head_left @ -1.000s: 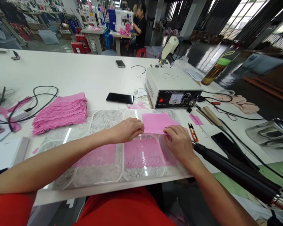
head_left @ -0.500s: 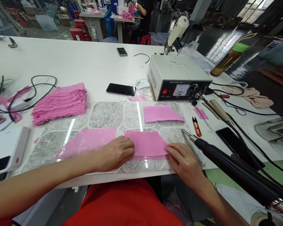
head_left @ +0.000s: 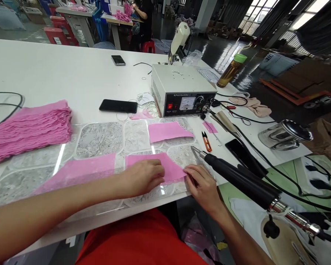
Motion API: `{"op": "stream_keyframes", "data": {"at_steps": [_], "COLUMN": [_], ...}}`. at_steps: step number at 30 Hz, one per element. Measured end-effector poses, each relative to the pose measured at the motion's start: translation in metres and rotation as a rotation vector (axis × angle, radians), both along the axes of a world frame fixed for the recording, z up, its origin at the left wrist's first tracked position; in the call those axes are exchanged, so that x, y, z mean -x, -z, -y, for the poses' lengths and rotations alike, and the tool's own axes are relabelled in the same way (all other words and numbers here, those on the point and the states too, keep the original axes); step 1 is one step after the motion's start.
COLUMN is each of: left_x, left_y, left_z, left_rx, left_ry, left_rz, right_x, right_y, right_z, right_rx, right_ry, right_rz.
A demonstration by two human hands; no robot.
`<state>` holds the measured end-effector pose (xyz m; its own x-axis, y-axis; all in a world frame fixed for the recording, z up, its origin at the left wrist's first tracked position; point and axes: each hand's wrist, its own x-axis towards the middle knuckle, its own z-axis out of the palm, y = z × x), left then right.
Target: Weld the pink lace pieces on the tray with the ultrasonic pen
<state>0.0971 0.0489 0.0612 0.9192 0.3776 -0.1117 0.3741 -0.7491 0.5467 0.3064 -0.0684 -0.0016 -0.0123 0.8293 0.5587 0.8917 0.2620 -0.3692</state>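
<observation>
near side of the white table point(head_left: 35, 73), and a pink fabric piece point(head_left: 172, 168) lies over the grey-patterned mat point(head_left: 98, 140)! it should handle light and soft, quick to crease or slide on that glossy surface; corners and edges look the best hold. plain, even pink, its far-right edge slants down. and the left hand point(head_left: 148, 175) rests across it, fingers curled; the right hand point(head_left: 200, 182), fingers narrowly bunched, touches the right corner. pinching or pressing? cannot tell for either.

Patterned mat point(head_left: 99, 140), phones point(head_left: 118, 106) on white table point(head_left: 79, 73)
</observation>
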Motion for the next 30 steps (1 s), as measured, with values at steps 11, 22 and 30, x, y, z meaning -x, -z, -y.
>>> {"op": "stream_keyframes", "data": {"at_steps": [11, 22, 30], "left_x": [-0.063, -0.058, -0.059], "left_y": [0.023, 0.024, 0.020], "left_z": [0.009, 0.003, 0.002], "left_rx": [0.040, 0.166, 0.335], "left_ry": [-0.104, -0.116, -0.298], "left_rz": [-0.007, 0.102, 0.158], "right_x": [0.001, 0.002, 0.009], "right_y": [0.008, 0.004, -0.001], "right_z": [-0.004, -0.001, 0.005], "right_rx": [-0.113, -0.085, -0.069], "right_ry": [-0.015, 0.015, -0.042], "right_rz": [-0.041, -0.107, -0.094]}}
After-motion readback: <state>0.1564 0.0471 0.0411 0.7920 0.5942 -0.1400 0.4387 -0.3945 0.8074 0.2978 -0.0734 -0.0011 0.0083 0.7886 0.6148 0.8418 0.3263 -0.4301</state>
